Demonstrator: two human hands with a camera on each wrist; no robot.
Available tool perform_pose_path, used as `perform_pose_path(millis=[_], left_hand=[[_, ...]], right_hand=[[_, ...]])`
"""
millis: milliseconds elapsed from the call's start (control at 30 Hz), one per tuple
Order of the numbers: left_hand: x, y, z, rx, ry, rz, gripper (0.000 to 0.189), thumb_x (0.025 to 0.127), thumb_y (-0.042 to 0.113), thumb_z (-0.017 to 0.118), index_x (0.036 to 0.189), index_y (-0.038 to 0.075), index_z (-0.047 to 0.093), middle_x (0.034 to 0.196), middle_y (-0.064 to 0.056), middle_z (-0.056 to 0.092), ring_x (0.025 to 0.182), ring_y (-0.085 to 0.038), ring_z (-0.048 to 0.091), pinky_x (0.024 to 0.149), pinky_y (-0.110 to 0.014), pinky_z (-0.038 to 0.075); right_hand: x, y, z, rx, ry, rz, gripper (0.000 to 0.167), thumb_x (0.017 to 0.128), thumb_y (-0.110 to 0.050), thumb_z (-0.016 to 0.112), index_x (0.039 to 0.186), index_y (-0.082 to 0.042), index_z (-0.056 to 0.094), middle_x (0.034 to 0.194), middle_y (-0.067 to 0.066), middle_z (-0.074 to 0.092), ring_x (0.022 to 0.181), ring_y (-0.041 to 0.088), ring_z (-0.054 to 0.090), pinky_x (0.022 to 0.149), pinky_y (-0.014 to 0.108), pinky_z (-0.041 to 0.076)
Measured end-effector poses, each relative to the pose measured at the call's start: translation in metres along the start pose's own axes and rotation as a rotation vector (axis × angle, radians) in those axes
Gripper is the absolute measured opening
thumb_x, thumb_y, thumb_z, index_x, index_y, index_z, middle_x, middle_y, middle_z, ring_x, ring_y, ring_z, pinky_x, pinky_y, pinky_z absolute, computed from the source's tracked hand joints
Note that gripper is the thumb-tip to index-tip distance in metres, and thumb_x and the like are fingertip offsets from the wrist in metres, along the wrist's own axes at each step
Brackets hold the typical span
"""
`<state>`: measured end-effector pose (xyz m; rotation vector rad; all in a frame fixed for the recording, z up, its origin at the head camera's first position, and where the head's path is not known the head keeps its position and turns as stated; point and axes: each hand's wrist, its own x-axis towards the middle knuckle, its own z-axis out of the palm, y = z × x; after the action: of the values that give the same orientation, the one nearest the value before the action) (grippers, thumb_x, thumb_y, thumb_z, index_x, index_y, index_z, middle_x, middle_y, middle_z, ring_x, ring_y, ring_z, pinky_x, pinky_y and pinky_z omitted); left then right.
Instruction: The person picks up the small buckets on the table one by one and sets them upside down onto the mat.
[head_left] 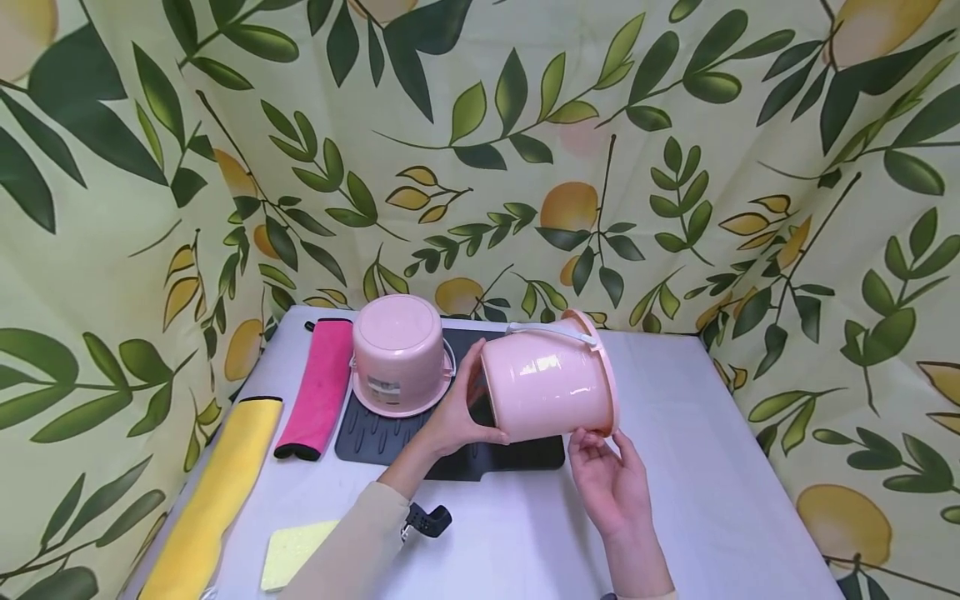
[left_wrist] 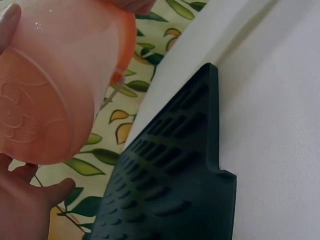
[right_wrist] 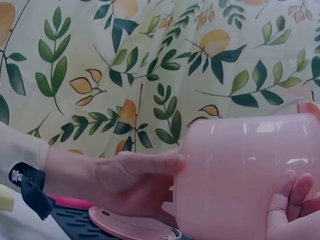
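A pink bucket [head_left: 551,379] is held on its side above the dark mat [head_left: 517,454], its mouth facing right and its pale handle [head_left: 555,332] lying along the top. My left hand [head_left: 453,412] grips the base end, thumb and fingers spread around it. In the left wrist view the bucket's base [left_wrist: 30,110] shows a raised flower pattern. At the lower rim, my right hand [head_left: 611,483] holds the bucket with bent fingers and thumb, palm up. A second pink bucket [head_left: 397,354] stands upside down on the mat, left of my left hand.
A pink cloth sleeve [head_left: 318,387] with black ends lies left of the mat. Nearer the left edge lies a yellow one [head_left: 217,492]. A pale yellow sponge [head_left: 296,550] sits by my left forearm. Leaf-patterned curtains [head_left: 525,167] enclose the white table [head_left: 720,500].
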<state>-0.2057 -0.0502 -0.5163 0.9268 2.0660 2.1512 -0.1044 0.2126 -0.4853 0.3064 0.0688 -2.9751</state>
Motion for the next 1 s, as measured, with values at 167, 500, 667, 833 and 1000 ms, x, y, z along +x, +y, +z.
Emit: perform_pose_path(millis=[167, 500, 667, 833, 1000], left_hand=[[0.001, 0.008, 0.005, 0.108, 0.017, -0.029, 0.142, 0.070, 0.043, 0.104, 0.175, 0.035, 0.009, 0.179, -0.003, 0.020, 0.162, -0.033, 0.020, 0.125, -0.061, 0.030], [0.010, 0.024, 0.005, 0.297, 0.057, 0.040, 0.138, 0.066, 0.025, 0.102, 0.174, 0.029, 0.016, 0.173, -0.011, 0.021, 0.155, -0.036, 0.028, 0.120, -0.067, 0.035], [0.015, 0.032, -0.001, 0.417, 0.070, 0.052, 0.136, 0.064, 0.035, 0.101, 0.172, 0.034, 0.020, 0.170, -0.012, 0.024, 0.153, -0.034, 0.031, 0.119, -0.072, 0.032], [0.019, 0.038, -0.005, 0.481, 0.062, 0.030, 0.134, 0.066, 0.041, 0.099, 0.173, 0.037, 0.018, 0.173, -0.010, 0.020, 0.155, -0.034, 0.030, 0.118, -0.072, 0.033], [0.021, 0.044, -0.008, 0.466, 0.047, 0.051, 0.134, 0.066, 0.038, 0.099, 0.174, 0.033, 0.019, 0.175, -0.012, 0.019, 0.156, -0.039, 0.028, 0.118, -0.073, 0.034]], right_hand=[[0.004, -0.001, -0.004, -0.037, -0.004, -0.002, 0.029, 0.117, -0.025, 0.050, 0.137, -0.006, 0.042, 0.099, 0.012, 0.051, 0.096, 0.027, 0.057, 0.107, 0.032, 0.051], [0.017, -0.003, -0.017, -0.140, -0.148, 0.085, 0.033, 0.119, -0.031, 0.040, 0.127, -0.001, 0.050, 0.105, 0.014, 0.053, 0.100, 0.028, 0.057, 0.109, 0.035, 0.050], [0.022, -0.003, -0.021, -0.281, -0.141, 0.089, 0.036, 0.119, -0.036, 0.039, 0.126, -0.003, 0.051, 0.108, 0.013, 0.056, 0.103, 0.025, 0.059, 0.108, 0.034, 0.051], [0.024, -0.004, -0.025, -0.403, -0.118, 0.080, 0.039, 0.119, -0.040, 0.038, 0.126, -0.005, 0.053, 0.109, 0.010, 0.059, 0.105, 0.023, 0.061, 0.105, 0.032, 0.054], [0.023, -0.005, -0.026, -0.440, -0.094, 0.069, 0.037, 0.120, -0.037, 0.038, 0.127, -0.005, 0.055, 0.109, 0.009, 0.059, 0.106, 0.023, 0.061, 0.106, 0.033, 0.054]])
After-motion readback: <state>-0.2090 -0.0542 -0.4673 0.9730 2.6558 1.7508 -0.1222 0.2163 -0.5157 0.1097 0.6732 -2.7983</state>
